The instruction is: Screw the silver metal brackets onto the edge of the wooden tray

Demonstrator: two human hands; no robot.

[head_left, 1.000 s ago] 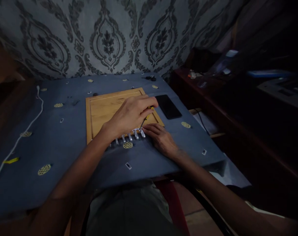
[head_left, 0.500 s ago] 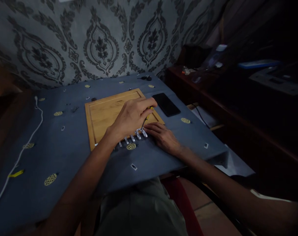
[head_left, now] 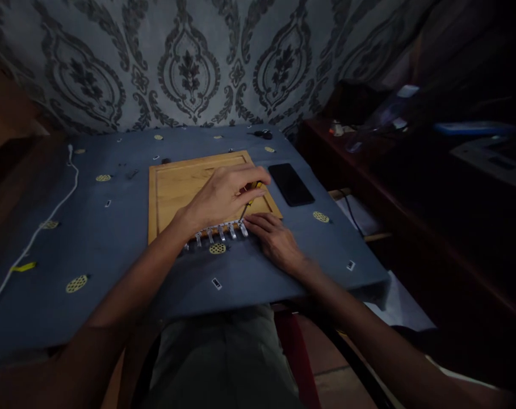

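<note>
Pinched in my left hand [head_left: 226, 190] is a screwdriver [head_left: 252, 196] with a yellow and dark handle. Its thin shaft slants down to the right end of a metal hook rack [head_left: 222, 232]. That rack runs along the near edge of a wooden board [head_left: 176, 187], its several shiny hooks pointing toward me over the cloth. My right hand [head_left: 279, 241] lies flat at the board's near right corner, fingers stretched out. Its fingertips rest by the rack's right end, close to the screwdriver tip. My left wrist and forearm cover part of the rack's left side.
A black phone [head_left: 290, 184] lies right of the board on the blue patterned tablecloth [head_left: 125, 238]. Dark keys or a similar small item [head_left: 263, 134] sit at the back. A white cable [head_left: 55, 213] runs down the left. A dark red desk [head_left: 394, 210] stands at right.
The view has shifted slightly, so the scene sits a little differently. My left hand still holds the screwdriver at the rack's right end, its handle tilted a bit differently. More of the rack shows.
</note>
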